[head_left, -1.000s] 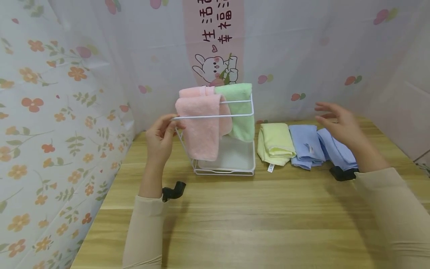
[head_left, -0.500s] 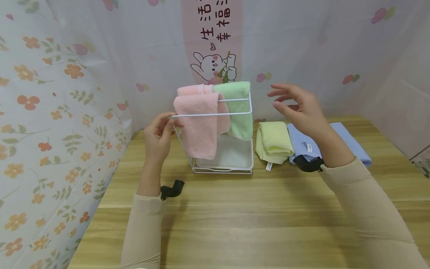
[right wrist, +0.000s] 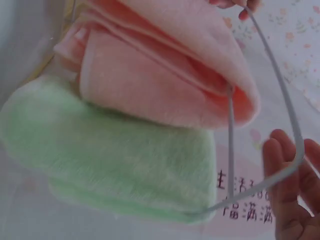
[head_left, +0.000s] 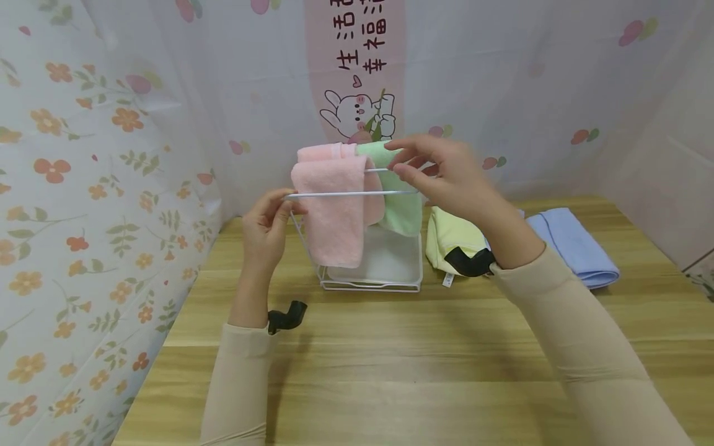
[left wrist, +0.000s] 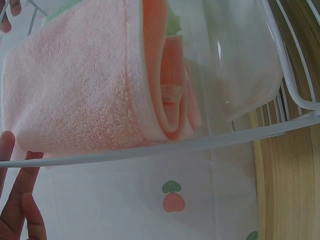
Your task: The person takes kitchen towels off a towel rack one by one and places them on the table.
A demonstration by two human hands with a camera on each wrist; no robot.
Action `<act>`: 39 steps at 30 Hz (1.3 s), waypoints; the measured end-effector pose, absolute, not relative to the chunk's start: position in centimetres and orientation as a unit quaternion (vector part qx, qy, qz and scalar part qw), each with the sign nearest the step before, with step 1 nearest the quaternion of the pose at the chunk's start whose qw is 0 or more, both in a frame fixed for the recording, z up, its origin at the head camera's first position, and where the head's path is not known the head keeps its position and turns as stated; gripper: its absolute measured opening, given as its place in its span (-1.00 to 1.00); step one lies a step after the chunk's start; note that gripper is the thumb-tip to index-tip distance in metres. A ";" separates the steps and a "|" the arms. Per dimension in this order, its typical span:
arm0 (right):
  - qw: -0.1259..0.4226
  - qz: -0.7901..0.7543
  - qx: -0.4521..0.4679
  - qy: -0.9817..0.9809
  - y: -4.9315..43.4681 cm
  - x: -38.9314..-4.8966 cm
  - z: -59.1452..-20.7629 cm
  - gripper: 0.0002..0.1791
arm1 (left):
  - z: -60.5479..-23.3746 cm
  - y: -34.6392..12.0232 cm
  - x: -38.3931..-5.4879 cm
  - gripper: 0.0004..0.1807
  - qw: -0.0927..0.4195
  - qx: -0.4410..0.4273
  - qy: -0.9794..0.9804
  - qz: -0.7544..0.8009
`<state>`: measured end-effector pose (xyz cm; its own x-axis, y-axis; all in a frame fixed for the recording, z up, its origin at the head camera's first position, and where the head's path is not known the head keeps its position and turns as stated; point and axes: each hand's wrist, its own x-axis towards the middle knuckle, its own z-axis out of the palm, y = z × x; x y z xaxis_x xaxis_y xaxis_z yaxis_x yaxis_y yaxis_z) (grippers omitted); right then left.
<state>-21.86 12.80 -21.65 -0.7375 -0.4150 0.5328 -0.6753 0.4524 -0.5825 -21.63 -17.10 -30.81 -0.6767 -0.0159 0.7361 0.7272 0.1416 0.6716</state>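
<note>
A white wire rack (head_left: 329,194) stands on the table, with a pink towel (head_left: 334,229) and a green towel (head_left: 406,217) draped over its upper rails. My left hand (head_left: 264,232) grips the rack's front left top corner between thumb and fingers. In the left wrist view those fingers (left wrist: 24,192) show around the rail beside the pink towel. My right hand (head_left: 446,176) is at the rack's right top corner, overlapping the green towel. In the right wrist view its fingers (right wrist: 286,200) are spread apart around the corner rail, holding no towel.
A white tray (head_left: 390,260) sits in the rack's base. To the right, a folded yellow towel (head_left: 449,232) and a folded blue towel (head_left: 577,251) lie on the wooden table (head_left: 357,365). Another blue towel is mostly hidden behind my right forearm. A printed curtain (head_left: 251,68) hangs behind.
My right hand has moved left from above the blue towels to the rack's right corner. My left hand has kept its grip, and the towels have stayed put.
</note>
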 end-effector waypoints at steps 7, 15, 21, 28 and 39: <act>0.072 0.366 0.325 -0.869 10.8 -22.6 -20.9 -0.65 | -30.8 -17.0 -21.6 -0.82 0.307 -0.254 -0.696 -0.597; -0.025 0.334 0.359 -0.871 9.5 -23.6 -20.3 -0.53 | -30.8 -16.7 -21.5 -0.84 0.310 -0.239 -0.710 -0.585; -0.095 0.367 0.354 -0.855 9.3 -24.3 -19.8 -0.54 | -30.6 -16.6 -21.5 -0.83 0.303 -0.234 -0.712 -0.589; -0.197 0.408 0.305 -0.838 9.1 -25.2 -18.9 -0.50 | -30.4 -16.6 -21.3 -0.83 0.310 -0.220 -0.721 -0.579; -0.266 0.433 0.285 -0.813 7.2 -26.6 -19.2 -0.45 | -30.9 -16.8 -21.5 -0.85 0.311 -0.212 -0.716 -0.588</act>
<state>-26.57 7.17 -19.19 -0.6960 -0.6934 -0.1862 -0.2330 0.4634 -0.8550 -21.52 -16.77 -30.87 -0.7174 -0.0624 0.6939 0.6686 0.2181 0.7109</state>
